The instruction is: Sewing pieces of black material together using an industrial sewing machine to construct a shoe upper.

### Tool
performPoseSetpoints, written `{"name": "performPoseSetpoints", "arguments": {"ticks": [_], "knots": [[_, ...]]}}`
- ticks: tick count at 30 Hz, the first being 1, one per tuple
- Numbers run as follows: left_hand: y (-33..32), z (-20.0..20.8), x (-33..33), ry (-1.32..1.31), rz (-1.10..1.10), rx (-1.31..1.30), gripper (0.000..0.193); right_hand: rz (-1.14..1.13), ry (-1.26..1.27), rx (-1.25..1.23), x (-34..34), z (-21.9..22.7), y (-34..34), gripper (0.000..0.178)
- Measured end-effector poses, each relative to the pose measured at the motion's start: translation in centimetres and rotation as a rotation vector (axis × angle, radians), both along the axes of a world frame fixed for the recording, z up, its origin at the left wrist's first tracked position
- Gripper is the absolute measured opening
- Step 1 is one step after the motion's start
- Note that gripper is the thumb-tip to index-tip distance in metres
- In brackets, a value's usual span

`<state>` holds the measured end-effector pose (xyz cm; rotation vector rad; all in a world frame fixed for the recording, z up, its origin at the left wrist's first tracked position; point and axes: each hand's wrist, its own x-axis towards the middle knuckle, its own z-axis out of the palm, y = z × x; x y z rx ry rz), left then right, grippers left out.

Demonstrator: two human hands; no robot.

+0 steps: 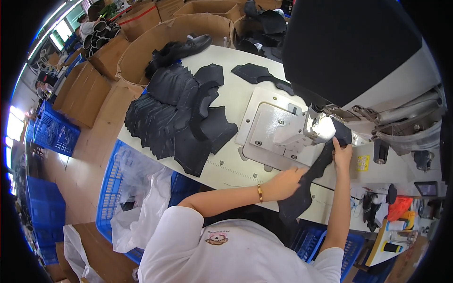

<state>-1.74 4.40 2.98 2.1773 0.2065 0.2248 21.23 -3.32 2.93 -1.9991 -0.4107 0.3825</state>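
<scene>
The right hand [343, 154] clamps its fingers on the black piece [298, 202] toward its far end, probably for steadiness; the left hand [285, 184] touches it, its grip I cannot tell.

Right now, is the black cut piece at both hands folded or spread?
Spread: the black cut piece stretches from right hand past left hand, no fold visible.

Bright scene overall. White glare burns on the machine head [322, 128], just beyond your right hand [342, 155]. Windows [18, 113], far left of your left hand [284, 184], blow out; black fisheye rim, edges bent.
</scene>
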Motion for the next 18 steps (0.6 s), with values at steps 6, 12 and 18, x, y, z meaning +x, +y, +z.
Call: {"name": "performPoseSetpoints", "arguments": {"ticks": [6, 12, 18], "knots": [[-0.4, -2.2, -0.5, -0.17, 0.014, 0.441, 0.036, -0.047, -0.514, -0.572, 0.5, 2.4, 1.5, 0.061], [-0.3, -2.3, -0.3, -0.212, -0.03, 0.494, 0.036, -0.073, -0.687, -0.368, 3.0, 1.3, 1.5, 0.06], [0.8, -1.4, -0.6, -0.152, -0.08, 0.459, 0.036, -0.135, -0.378, -0.258, 0.5, 2.8, -0.1, 0.042]]}}
